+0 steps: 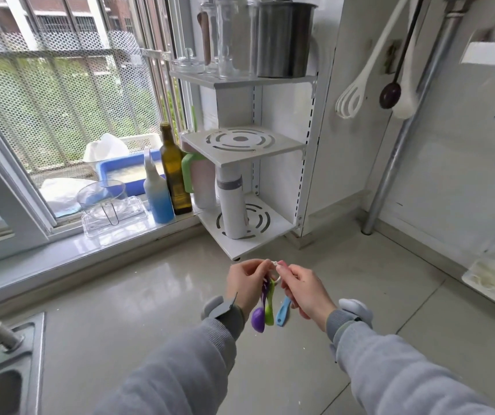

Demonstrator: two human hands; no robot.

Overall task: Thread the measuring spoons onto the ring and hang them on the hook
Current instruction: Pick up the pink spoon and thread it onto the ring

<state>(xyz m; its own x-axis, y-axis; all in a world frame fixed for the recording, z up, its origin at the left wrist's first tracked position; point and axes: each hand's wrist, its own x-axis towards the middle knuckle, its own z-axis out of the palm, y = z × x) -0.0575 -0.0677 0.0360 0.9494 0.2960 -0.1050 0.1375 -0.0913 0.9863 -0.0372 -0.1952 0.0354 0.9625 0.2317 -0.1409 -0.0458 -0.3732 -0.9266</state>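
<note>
head view: left hand [247,283] and right hand [304,290] fingers both pinched on white ring [274,269] (purple spoon [258,319], green spoon [269,314] dangling)

Glossy grey tiled counter [150,310], mesh-guarded window [60,100] left, white three-tier corner rack [249,145], steel sink [6,369], daylight.

Two hands meeting in front of the body, fingers pinched together

Both arms, in grey sleeves, are reaching forward from the lower edge of the view and coming together at the middle. The left hand [247,283] is turning its back toward the camera, and its fingers [262,266] are curling inward in a pinch. The right hand [304,290] is tilting down to the right, with its fingers [288,272] pinching close beside the left ones. Each wrist is wearing a grey band.
</note>
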